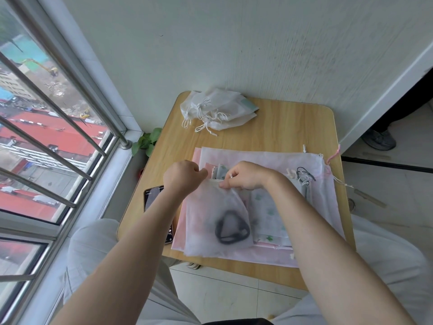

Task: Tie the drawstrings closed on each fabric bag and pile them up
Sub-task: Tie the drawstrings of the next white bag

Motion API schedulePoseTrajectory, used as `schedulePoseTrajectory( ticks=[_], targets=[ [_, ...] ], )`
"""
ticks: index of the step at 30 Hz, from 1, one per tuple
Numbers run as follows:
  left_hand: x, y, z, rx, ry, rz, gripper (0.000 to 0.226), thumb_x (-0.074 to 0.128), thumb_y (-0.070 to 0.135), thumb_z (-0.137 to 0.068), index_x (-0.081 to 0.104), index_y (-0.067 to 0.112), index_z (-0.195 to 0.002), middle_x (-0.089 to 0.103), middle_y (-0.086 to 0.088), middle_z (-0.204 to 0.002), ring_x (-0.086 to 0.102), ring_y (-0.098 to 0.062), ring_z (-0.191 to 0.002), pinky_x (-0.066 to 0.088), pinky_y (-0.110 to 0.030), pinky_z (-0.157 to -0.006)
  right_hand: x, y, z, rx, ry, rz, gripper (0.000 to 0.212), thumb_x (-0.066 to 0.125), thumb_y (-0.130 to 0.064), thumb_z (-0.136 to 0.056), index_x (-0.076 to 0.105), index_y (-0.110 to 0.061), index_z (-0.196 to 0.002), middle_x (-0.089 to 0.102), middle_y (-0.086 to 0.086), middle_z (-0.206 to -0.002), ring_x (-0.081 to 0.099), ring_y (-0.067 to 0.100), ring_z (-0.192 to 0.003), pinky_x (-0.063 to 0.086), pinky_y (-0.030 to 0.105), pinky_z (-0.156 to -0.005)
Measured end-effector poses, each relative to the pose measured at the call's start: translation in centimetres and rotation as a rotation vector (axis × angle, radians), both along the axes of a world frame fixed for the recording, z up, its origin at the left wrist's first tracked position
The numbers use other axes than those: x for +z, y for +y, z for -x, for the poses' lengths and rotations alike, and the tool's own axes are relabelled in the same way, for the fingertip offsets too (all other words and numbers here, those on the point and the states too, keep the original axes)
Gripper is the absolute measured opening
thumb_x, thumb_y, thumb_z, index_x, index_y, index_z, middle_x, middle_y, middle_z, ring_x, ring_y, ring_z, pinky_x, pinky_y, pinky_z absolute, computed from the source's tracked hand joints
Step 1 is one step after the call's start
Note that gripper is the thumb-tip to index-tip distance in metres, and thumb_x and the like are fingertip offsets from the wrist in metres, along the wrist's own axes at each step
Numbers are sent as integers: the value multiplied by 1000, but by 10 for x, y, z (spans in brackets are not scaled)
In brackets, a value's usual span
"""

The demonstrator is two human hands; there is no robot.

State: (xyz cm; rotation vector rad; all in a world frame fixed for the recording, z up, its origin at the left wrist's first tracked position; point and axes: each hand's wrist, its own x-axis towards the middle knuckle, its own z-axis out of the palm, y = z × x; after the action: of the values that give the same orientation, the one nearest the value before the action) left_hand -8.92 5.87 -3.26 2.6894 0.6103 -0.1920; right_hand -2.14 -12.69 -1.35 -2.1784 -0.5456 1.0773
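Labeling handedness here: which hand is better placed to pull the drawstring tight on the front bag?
Probably the right hand: its grip already pinches a white cord end at the mouth of the sheer bag. The left hand is fisted at the mouth's left corner, likely anchoring it.

Table (276,127): light wood grain. Tied bags (220,111): white, white cords. Front bag (210,221): translucent white; dark grey loop (230,228) shows through. Patterned bag (267,214): white, green shapes. Large bag (269,158): pale pink. Phone (152,198): black. Plant (146,140): green.
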Motion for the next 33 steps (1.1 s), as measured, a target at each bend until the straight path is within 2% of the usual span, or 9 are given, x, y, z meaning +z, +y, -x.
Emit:
schedulePoseTrajectory(
  ticks=[6, 12, 15, 17, 19, 23, 25, 29, 33],
  targets=[
    [1, 0, -2, 53, -17, 170, 44, 53, 33, -84, 26, 18, -52, 23, 1, -52, 23, -20, -54, 12, -27, -52, 1, -3, -2, -219, -23, 17, 48, 63, -55, -86, 52, -17, -60, 45, -5, -58, 38, 12, -52, 32, 24, -54],
    [1, -4, 1, 96, -19, 278, 41, 52, 24, -84, 32, 16, -49, 26, 5, -43, 23, -17, -48, 14, -24, -49, -7, -11, 1, -275, -145, 0, 65, 71, -57, -79, 20, -24, -56, 18, -8, -53, 19, 13, -48, 14, 32, -53],
    [1, 0, -2, 122, -40, 350, 45, 53, 39, -92, 51, 10, -58, 38, 2, -50, 34, -18, -50, 24, -25, -50, -8, -16, -5, -265, -140, -79, 55, 74, -54, -78, 41, -16, -55, 40, -7, -59, 39, 13, -57, 29, 31, -57],
    [4, 1, -4, 134, -83, 459, 48, 53, 46, -95, 64, 10, -66, 46, 3, -53, 40, -15, -51, 32, -26, -52, -8, -16, -7, -230, -76, -143, 36, 78, -49, -76, 69, -15, -81, 64, -8, -92, 56, 5, -87, 43, 27, -78],
    [11, 1, -7, 175, -177, 595, 45, 54, 47, -95, 68, 9, -77, 51, 6, -58, 45, -13, -55, 36, -26, -56, -9, -13, -7, -199, -44, -171, 29, 82, -44, -74, 74, -24, -95, 67, -6, -111, 58, 7, -107, 43, 26, -94],
    [18, -2, -13, 224, -357, 627, 28, 57, 40, -94, 62, 17, -109, 58, 3, -97, 54, -13, -90, 43, -28, -75, -10, -5, -6, -229, -76, -160, 24, 82, -32, -77, 76, -18, -96, 70, -5, -101, 64, 12, -101, 46, 23, -87],
    [19, 0, -14, 182, -345, 419, 22, 56, 32, -93, 67, 13, -101, 57, -1, -96, 52, -12, -89, 43, -28, -73, -9, -3, -5, -242, -85, -153, 23, 81, -31, -78, 76, -16, -95, 70, -6, -96, 65, 11, -95, 46, 22, -83],
    [25, -3, -14, 103, 78, 201, 52, 48, 44, -92, 68, 10, -58, 69, -5, -65, 62, -24, -63, 55, -35, -70, -10, -4, -3, -272, -95, -170, 19, 81, -30, -78, 75, -16, -89, 68, -11, -85, 62, 7, -85, 46, 21, -78],
    [27, -19, -15, 130, 110, 338, 45, 54, 48, -90, 63, 10, -68, 53, -5, -67, 48, -22, -64, 39, -31, -62, -8, -3, -1, -288, -81, -196, 20, 82, -32, -76, 75, -16, -86, 70, -8, -86, 63, 7, -85, 47, 22, -79]
  ],
)
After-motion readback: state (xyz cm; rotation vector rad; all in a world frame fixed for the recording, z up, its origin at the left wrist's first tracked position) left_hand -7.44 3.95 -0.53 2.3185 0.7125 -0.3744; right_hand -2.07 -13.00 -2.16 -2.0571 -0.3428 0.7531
